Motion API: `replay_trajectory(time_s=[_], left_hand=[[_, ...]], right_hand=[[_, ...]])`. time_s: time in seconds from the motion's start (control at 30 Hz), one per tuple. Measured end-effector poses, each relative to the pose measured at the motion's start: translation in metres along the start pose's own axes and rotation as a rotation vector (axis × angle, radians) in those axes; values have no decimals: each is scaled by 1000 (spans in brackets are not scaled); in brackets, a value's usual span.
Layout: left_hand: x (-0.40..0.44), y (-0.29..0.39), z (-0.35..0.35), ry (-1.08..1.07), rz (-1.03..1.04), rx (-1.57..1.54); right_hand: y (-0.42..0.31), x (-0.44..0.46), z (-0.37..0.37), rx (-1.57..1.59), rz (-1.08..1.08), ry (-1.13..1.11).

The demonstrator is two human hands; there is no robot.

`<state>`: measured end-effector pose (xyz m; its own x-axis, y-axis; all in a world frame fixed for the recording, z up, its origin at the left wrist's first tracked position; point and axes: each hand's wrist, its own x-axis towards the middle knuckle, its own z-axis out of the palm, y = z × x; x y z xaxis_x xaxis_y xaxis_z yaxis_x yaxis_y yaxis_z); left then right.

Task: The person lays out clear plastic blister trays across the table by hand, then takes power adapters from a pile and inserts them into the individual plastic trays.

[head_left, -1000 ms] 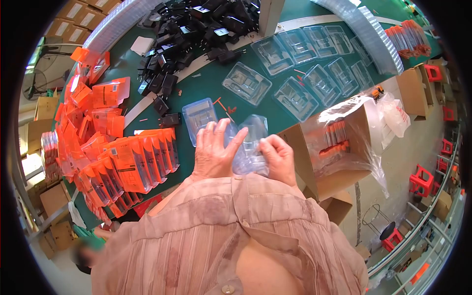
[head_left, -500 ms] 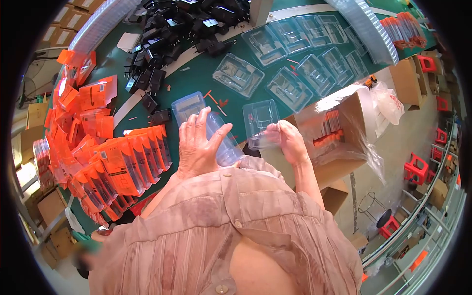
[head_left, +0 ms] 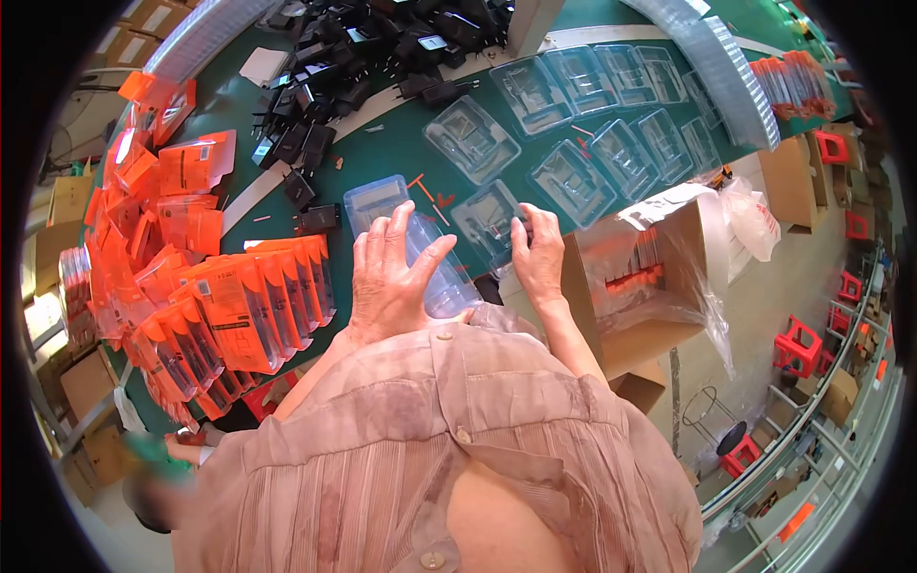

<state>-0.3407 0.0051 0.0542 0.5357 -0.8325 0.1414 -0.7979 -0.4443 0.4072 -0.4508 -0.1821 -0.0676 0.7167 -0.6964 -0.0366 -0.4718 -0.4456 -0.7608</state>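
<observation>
My left hand (head_left: 394, 277) lies over a nested stack of clear plastic blister trays (head_left: 380, 199) near the table's front edge, its fingers and thumb spread apart. To its right, my right hand (head_left: 538, 250) pinches the right edge of a single clear plastic blister tray (head_left: 485, 224), low over or on the green table. Whether that tray touches the tabletop I cannot tell. Several more clear blister trays (head_left: 570, 181) lie in rows beyond it. A small orange strip (head_left: 420, 186) and other scraps lie between the stack and the single tray.
Black plug adapters (head_left: 315, 95) are heaped at the back left. Orange-and-clear packages (head_left: 248, 315) stand and lie along the left side. A cardboard box (head_left: 645, 325) holding packages stands at the right table edge. Long stacks of clear trays (head_left: 731, 81) lie at the back right.
My right hand has moved slightly left and forward with the tray, which now sits tilted the other way. My left hand stays on the stack. The whole view has shifted slightly.
</observation>
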Motion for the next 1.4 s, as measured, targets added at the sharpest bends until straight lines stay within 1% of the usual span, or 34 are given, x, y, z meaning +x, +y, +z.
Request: replay_trajectory(time_s=[0.03,0.07,0.17,0.2,0.3,0.33,0.37,0.43,0.47,0.53,0.63,0.73,0.8,0.83,0.93,1.03,1.07,1.17,1.27,1.37,1.4], left_hand=[[0,0,0,1,1,2],[0,0,-1,4,-1,5],[-2,1,-1,13,-20,1],[-3,1,-1,15,-26,-2],[-4,3,-2,22,-34,-39],[-4,4,-4,-1,-23,-46],[-5,4,0,19,-19,-43],[-3,3,7,68,2,-37],[-4,6,5,76,-17,-83],[-7,3,12,75,-13,-43],[-12,4,14,55,-19,-40],[-9,8,13,59,-20,-77],[-9,10,11,67,-29,-96],[-10,10,11,71,-33,-103],[-11,8,16,81,-21,-65],[-8,12,14,71,-15,-65],[-7,14,12,63,-13,-77],[-8,12,20,88,43,-6],[-7,20,10,80,-52,-54],[-10,14,5,89,9,244],[-12,14,2,89,1,251]], right_hand=[[1,5,7,-30,-67,17],[1,8,12,-26,-89,38],[-13,15,11,-433,-205,129],[-20,17,10,-466,-253,234],[-64,12,-13,-241,-393,183],[-85,6,-21,111,-344,4],[-105,2,-32,386,-122,-318],[-106,-5,-31,491,70,-660],[-107,-7,-33,549,98,-687],[-107,-10,-34,669,158,-754],[-110,-15,-35,571,149,-749],[-102,-13,-35,846,371,-864],[-100,-13,-38,887,452,-896],[-99,-14,-39,908,491,-910],[-100,-22,-36,749,272,-787],[-116,-19,-45,538,246,-810],[-116,-15,-48,515,207,-847],[-115,-10,-50,592,130,-837],[-113,-17,-42,567,123,-748],[-114,-23,-39,801,114,-607],[-112,-22,-39,780,129,-612]])
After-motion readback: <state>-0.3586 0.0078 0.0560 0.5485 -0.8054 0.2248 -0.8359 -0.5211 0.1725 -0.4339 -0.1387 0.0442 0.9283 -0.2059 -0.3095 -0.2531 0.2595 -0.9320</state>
